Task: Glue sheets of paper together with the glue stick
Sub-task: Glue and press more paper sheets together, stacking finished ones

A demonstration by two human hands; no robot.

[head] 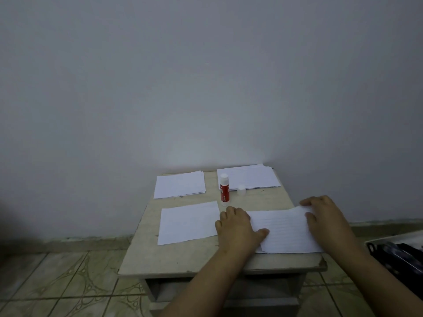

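The head camera looked forward and down at a small, worn, pale wooden table (pixel 183 257) set against a plain grey-white wall (pixel 206 76), with patterned beige floor tiles (pixel 57 282) below.

On the near right part of the tabletop lay a white lined sheet of paper (pixel 286 229), with the edge of another sheet showing under it along its near side. The left hand (pixel 238 227) rested on that sheet's left edge, palm down, fingers loosely bent toward the far side and thumb stretched flat across the paper; it pressed rather than gripped. The right hand (pixel 325 218) lay over the sheet's right side, fingers spread and gently curved, their tips at the far right corner, which stood slightly raised off the table. Whether those fingers pinched the corner or only touched it could not be told.

To the left of the left hand, a single white sheet (pixel 188 223) lay flat. At the far left sat a small stack of white paper (pixel 179 184), and at the far right a larger white stack (pixel 249 177).

Between the two stacks stood the red glue stick with a white top (pixel 224 189), upright, just beyond the left hand's fingers and apart from them. Its small white cap (pixel 241 190) stood just to its right, at the near edge of the larger stack.

A dark object (pixel 396 250) lay on the floor at the right edge, too blurred to identify.
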